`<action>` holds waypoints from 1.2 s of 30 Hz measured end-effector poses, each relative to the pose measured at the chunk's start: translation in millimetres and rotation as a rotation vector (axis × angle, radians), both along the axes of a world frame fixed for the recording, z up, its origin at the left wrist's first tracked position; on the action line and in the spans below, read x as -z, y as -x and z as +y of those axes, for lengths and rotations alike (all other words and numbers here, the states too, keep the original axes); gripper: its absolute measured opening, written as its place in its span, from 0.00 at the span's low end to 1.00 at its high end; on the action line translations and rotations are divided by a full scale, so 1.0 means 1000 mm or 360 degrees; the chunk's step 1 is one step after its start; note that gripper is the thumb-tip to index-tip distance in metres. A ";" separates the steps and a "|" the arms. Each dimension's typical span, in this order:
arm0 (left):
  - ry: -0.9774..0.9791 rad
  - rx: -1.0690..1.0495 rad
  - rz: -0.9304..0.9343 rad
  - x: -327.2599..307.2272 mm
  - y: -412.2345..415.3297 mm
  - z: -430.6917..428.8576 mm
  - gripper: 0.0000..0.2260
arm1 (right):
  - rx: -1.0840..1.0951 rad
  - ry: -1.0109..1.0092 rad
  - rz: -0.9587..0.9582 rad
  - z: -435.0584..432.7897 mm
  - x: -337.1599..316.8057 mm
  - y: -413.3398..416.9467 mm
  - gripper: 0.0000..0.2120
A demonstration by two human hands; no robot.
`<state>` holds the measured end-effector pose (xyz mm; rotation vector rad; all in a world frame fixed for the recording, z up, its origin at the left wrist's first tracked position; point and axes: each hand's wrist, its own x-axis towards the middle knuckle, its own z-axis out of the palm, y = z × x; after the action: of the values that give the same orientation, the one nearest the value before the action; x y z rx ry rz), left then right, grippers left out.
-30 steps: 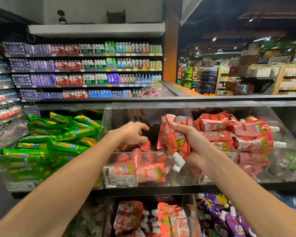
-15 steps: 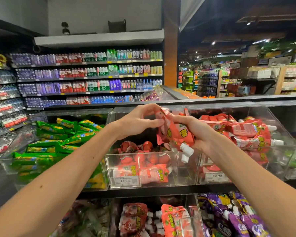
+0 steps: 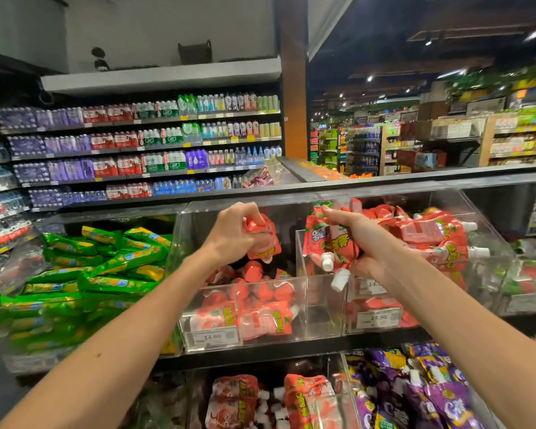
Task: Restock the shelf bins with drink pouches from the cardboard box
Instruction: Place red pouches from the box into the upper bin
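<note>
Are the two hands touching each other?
Apart. The head view shows the left hand gripping one red pouch, the right hand gripping a pouch bunch, with a clear gap between them.

- Your left hand (image 3: 232,238) wraps the top of its red pouch (image 3: 266,243); the print there is covered.
- Your right hand (image 3: 364,246) grips a bunch of pouches (image 3: 325,243) that overlap, so the count is unclear.
- Your right forearm covers the upper price tag (image 3: 372,284) after "14".
- The green packets (image 3: 112,274) at left are blurred and their print is unreadable.
- The purple pouches (image 3: 430,394) run off the bottom edge.
- Labels on the far bottles (image 3: 167,134) are too small to read.
</note>
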<state>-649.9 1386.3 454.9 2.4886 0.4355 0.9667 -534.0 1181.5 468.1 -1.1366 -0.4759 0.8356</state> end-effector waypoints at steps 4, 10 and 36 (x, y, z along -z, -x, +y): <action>-0.0261 0.0013 0.0069 0.021 -0.036 0.007 0.12 | -0.0068 -0.0018 -0.0066 0.001 0.004 0.002 0.08; -0.0636 -0.0058 0.0848 0.044 -0.060 0.029 0.12 | -0.0091 -0.0002 -0.0111 -0.002 0.005 0.005 0.10; -0.0391 0.0657 0.0884 -0.083 0.028 -0.079 0.31 | -0.0443 0.0327 -0.0655 0.019 -0.001 0.036 0.17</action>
<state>-677.6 1307.3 538.0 2.8916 -0.0512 0.1667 -570.0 1200.8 469.0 -1.4630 -0.9211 0.9066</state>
